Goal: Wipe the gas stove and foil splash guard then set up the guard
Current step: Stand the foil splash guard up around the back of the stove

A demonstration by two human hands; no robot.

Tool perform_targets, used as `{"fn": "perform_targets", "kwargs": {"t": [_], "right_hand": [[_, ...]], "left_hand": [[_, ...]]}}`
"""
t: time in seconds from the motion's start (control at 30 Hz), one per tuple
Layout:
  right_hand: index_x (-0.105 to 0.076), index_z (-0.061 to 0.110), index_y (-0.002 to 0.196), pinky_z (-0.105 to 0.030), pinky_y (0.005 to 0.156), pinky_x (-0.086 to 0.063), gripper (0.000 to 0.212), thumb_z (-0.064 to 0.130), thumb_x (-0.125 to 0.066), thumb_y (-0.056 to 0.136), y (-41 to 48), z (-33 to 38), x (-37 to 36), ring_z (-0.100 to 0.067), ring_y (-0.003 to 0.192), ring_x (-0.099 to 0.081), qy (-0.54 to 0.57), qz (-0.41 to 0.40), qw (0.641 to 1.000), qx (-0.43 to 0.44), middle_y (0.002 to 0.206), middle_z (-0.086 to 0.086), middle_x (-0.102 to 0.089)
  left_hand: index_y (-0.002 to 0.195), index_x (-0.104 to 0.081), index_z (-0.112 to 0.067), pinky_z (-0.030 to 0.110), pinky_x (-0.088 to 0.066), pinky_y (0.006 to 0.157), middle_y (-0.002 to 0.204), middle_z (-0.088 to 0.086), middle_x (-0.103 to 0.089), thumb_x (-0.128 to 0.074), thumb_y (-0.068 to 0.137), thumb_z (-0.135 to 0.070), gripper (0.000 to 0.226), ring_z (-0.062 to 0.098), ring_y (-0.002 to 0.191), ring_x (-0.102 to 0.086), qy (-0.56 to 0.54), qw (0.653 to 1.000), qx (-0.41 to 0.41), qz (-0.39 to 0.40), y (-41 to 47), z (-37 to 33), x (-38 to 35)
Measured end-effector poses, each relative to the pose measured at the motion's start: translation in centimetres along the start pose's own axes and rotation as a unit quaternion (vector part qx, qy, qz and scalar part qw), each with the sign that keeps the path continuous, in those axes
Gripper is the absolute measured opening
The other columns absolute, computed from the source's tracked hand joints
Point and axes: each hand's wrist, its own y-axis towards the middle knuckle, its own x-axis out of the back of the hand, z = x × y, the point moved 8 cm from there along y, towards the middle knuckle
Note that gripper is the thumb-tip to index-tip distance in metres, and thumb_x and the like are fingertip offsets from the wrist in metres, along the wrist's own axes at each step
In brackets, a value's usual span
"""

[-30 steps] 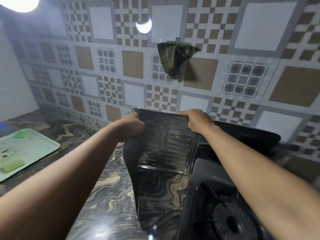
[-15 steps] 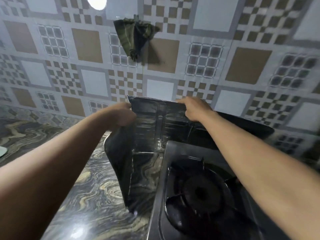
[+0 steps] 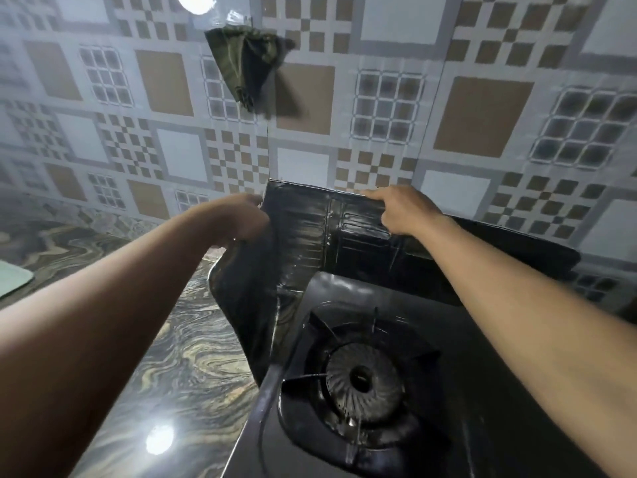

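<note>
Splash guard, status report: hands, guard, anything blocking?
Left hand grips guard's left fold, right hand its top edge. Splash guard upright, wrapping stove's back-left corner. Nothing in the way; cloth hangs on wall above.

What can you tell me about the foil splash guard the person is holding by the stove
The foil splash guard is a dark, shiny folding sheet with pressed ribs and creases, looking wet or glossy under the light. It stands upright around the back left corner of the gas stove: one panel runs along the tiled wall, another bends forward along the stove's left side on the marble counter. The left hand grips its left fold and the right hand holds its top edge.
</note>
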Motion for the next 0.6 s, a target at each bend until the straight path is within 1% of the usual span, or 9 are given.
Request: {"fn": "perform_targets", "kwargs": {"t": [0.03,0.07,0.13,0.23,0.33,0.4,0.47,0.53,0.6], "right_hand": [[-0.04,0.036,0.149,-0.038,0.099,-0.047,0.079,-0.01,-0.041,0.085,0.0,-0.7,0.1,-0.031,0.134,-0.047,-0.006,0.005,1.0,-0.002,0.155,-0.009,-0.039],[-0.04,0.036,0.149,-0.038,0.098,-0.048,0.078,-0.009,-0.041,0.085,-0.1,-1.3,0.1,-0.031,0.133,-0.048,-0.013,0.009,1.0,-0.003,0.155,-0.009,-0.04],[-0.038,0.036,0.151,-0.038,0.099,-0.047,0.077,-0.008,-0.042,0.087,-0.1,-2.2,-0.1,-0.029,0.133,-0.047,-0.028,0.014,1.0,0.002,0.153,-0.007,-0.043],[-0.03,0.032,0.154,-0.04,0.103,-0.042,0.066,0.001,-0.044,0.098,0.0,-2.2,-1.0,-0.027,0.135,-0.044,-0.023,0.006,0.999,0.025,0.152,-0.006,-0.044],[-0.026,0.034,0.155,-0.045,0.103,-0.043,0.06,0.011,-0.046,0.103,0.7,-0.9,-2.1,-0.033,0.133,-0.045,-0.004,0.002,0.998,0.065,0.148,-0.009,-0.046],[-0.025,0.039,0.154,-0.046,0.096,-0.048,0.063,0.011,-0.047,0.103,1.4,0.0,-2.5,-0.034,0.125,-0.051,-0.008,-0.01,0.996,0.089,0.138,-0.008,-0.052],[-0.028,0.04,0.153,-0.04,0.086,-0.05,0.063,0.007,-0.048,0.102,2.2,1.2,-2.6,-0.03,0.12,-0.056,-0.006,-0.014,0.994,0.112,0.132,-0.004,-0.054],[-0.031,0.038,0.152,-0.036,0.08,-0.047,0.063,0.004,-0.047,0.102,3.1,2.5,-2.7,-0.025,0.119,-0.057,-0.001,-0.017,0.991,0.132,0.133,-0.005,-0.053],[-0.032,0.04,0.151,-0.033,0.075,-0.043,0.062,0.004,-0.045,0.102,4.1,3.9,-2.9,-0.023,0.115,-0.059,0.005,-0.022,0.989,0.149,0.132,-0.005,-0.054]], "left_hand": [[0.137,-0.051,-0.012,0.035,-0.056,0.058,0.101,0.011,-0.064,-0.058,0.086,-0.002,0.053,0.028,0.084,-0.065,0.006,1.0,0.0,0.002,-0.2,-0.5,-0.4],[0.141,-0.049,-0.014,0.035,-0.056,0.06,0.102,0.01,-0.062,-0.059,0.086,-0.003,0.056,0.029,0.086,-0.064,0.007,1.0,-0.003,0.004,-0.3,-1.0,-0.8],[0.144,-0.048,-0.017,0.041,-0.058,0.078,0.108,0.009,-0.058,-0.056,0.087,-0.002,0.059,0.032,0.097,-0.061,0.006,1.0,-0.011,0.0,0.0,-1.8,-1.6],[0.141,-0.053,-0.013,0.036,-0.05,0.081,0.114,0.011,-0.059,-0.052,0.088,-0.002,0.054,0.027,0.099,-0.056,0.007,0.999,-0.028,-0.038,0.6,-2.4,-2.5],[0.138,-0.054,-0.015,0.038,-0.051,0.087,0.116,0.011,-0.062,-0.054,0.086,-0.007,0.053,0.028,0.104,-0.058,0.019,0.998,-0.037,-0.057,1.1,-2.4,-3.5],[0.139,-0.051,-0.017,0.036,-0.05,0.083,0.112,0.008,-0.062,-0.057,0.084,-0.007,0.056,0.026,0.103,-0.057,0.035,0.996,-0.041,-0.078,1.3,-2.4,-3.7],[0.146,-0.043,-0.017,0.032,-0.047,0.083,0.118,0.008,-0.061,-0.06,0.083,-0.005,0.066,0.026,0.107,-0.056,0.045,0.994,-0.038,-0.093,1.5,-2.1,-3.8],[0.149,-0.037,-0.018,0.033,-0.048,0.087,0.127,0.011,-0.06,-0.064,0.083,-0.005,0.072,0.028,0.113,-0.056,0.051,0.993,-0.032,-0.104,1.6,-1.6,-3.7],[0.147,-0.039,-0.019,0.037,-0.05,0.091,0.126,0.011,-0.061,-0.061,0.081,-0.001,0.071,0.03,0.112,-0.057,0.052,0.991,-0.032,-0.116,1.6,-1.2,-3.4]]}}
